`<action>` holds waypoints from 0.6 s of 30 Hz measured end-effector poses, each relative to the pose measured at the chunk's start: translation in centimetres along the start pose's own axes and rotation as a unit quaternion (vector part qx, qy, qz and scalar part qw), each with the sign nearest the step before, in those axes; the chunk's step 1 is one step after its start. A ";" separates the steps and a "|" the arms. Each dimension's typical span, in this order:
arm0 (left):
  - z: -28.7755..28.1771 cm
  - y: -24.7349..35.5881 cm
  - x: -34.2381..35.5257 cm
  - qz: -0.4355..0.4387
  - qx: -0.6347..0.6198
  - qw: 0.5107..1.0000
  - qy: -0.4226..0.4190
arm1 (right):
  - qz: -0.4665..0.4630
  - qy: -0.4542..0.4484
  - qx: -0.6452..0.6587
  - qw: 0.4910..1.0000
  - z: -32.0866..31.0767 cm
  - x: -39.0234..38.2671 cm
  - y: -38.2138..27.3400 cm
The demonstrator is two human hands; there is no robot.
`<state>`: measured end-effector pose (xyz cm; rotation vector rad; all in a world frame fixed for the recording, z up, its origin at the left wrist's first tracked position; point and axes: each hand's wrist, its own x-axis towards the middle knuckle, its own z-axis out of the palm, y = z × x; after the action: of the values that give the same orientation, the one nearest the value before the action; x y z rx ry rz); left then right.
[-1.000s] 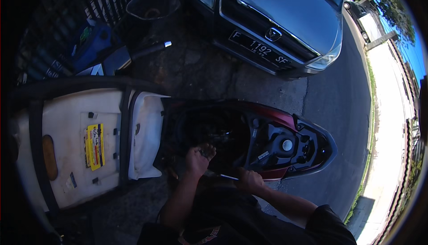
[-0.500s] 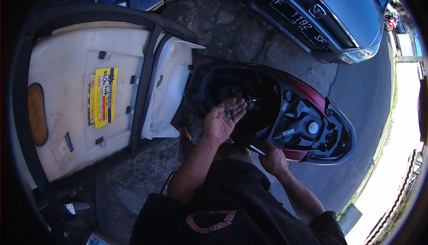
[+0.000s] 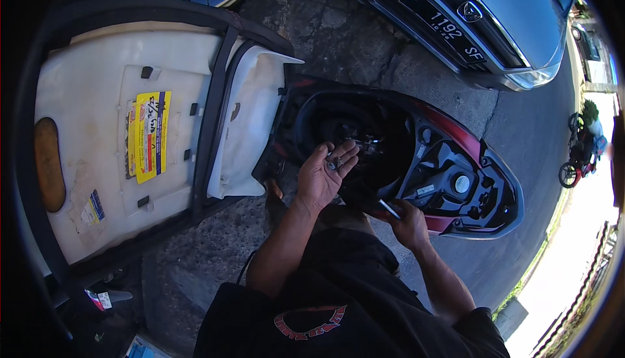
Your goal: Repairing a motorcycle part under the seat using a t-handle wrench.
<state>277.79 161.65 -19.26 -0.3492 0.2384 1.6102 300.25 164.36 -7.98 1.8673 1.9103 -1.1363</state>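
Right, small dark parts (image 3: pixel 334 163) are held loose in the left grip (image 3: pixel 319 181), palm up, fingers uncurled; nothing is clenched there. Exact count and kind cannot be told. A slim bright tool (image 3: pixel 389 209) is clasped by the right grip (image 3: pixel 410 226), at 4 o'clock from the left palm; its working end cannot be made out. The near side of the underseat bay (image 3: pixel 392 156) on the scooter (image 3: pixel 449 130) is overlapped by the left fingertips. From the left palm: bay middle at 1 o'clock, round cap (image 3: pixel 461 183) at 3, raised seat (image 3: pixel 84 104) at 9.

Step in hand, as judged: loose hardware is being looked over or sorted. For the next move, one part probably needs to be picked out by fingertips, so the palm should be held level and the tool shifted or put down first. Main risk: a part being tipped into the dark bay.
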 end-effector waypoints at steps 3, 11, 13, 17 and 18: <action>0.2 0.1 0.1 0.004 0.000 1.000 0.011 | -0.041 -0.056 -0.088 0.994 -1.1 1.3 0.4; 0.7 0.1 0.8 0.011 -0.011 0.997 0.069 | -0.071 -0.090 -0.115 0.987 -0.8 2.1 2.1; 0.0 0.2 1.2 0.018 -0.009 0.993 0.119 | -0.110 -0.063 -0.119 0.985 -0.6 2.0 2.6; -0.3 0.3 1.5 0.011 0.008 0.995 0.101 | -0.108 -0.057 -0.124 0.985 -0.9 1.8 2.3; -0.3 0.2 1.5 0.014 0.002 0.996 0.086 | -0.106 -0.062 -0.122 0.985 -0.9 1.9 2.3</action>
<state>277.55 162.95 -20.11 -0.4836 0.3795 1.6081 302.40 166.07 -9.42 1.4614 2.1052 -0.9949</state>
